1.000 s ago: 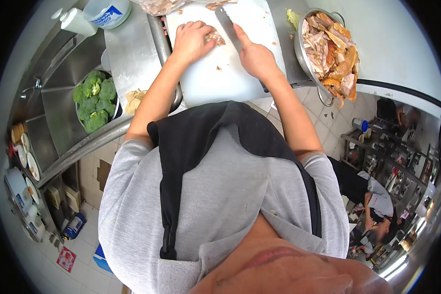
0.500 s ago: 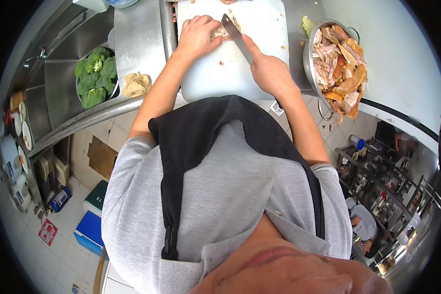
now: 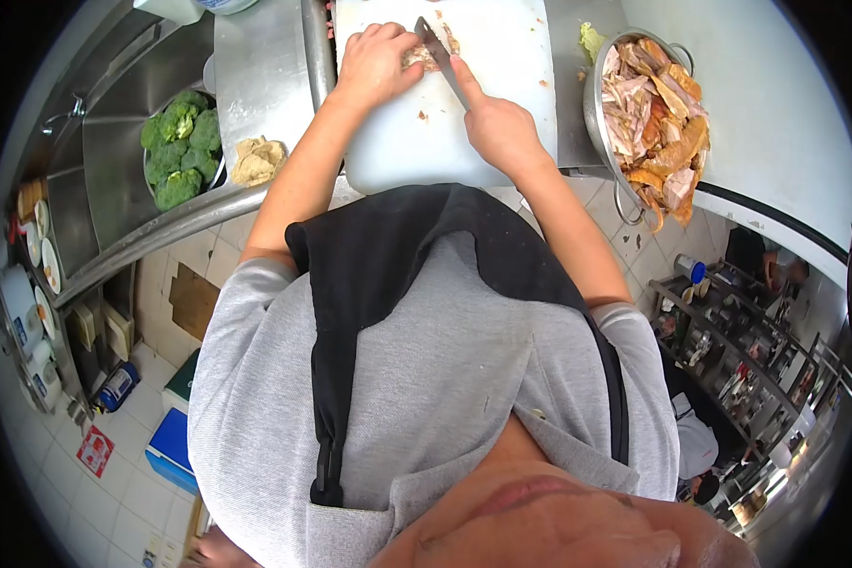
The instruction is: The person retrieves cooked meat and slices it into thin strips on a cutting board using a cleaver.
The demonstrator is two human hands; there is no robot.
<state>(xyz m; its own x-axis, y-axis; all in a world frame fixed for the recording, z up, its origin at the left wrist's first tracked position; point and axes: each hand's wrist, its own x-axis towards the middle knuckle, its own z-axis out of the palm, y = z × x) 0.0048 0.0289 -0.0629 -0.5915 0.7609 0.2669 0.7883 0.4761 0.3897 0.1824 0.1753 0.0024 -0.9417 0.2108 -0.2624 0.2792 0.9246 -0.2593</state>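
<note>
My left hand (image 3: 377, 62) rests on a piece of meat (image 3: 423, 59) on the white cutting board (image 3: 435, 142), its fingers bent together over the meat. In my right hand (image 3: 498, 129) is a knife (image 3: 440, 59), its handle hidden by the hand and the forefinger lying along the blade. The blade crosses the meat just right of my left fingers. Small scraps lie about the board. More meat shows at its far edge.
On the right stands a metal colander (image 3: 594, 114) heaped with cut meat (image 3: 667, 123). Broccoli (image 3: 182, 151) fills a bowl in the sink (image 3: 114, 180) at the left. A tan lump (image 3: 257, 161) sits on the steel counter (image 3: 265, 85). A person (image 3: 696, 440) is at lower right.
The knife has shifted from the right onto the meat beside my left fingers. My left hand stays on the meat. The view has moved, and the person at lower right has changed posture.
</note>
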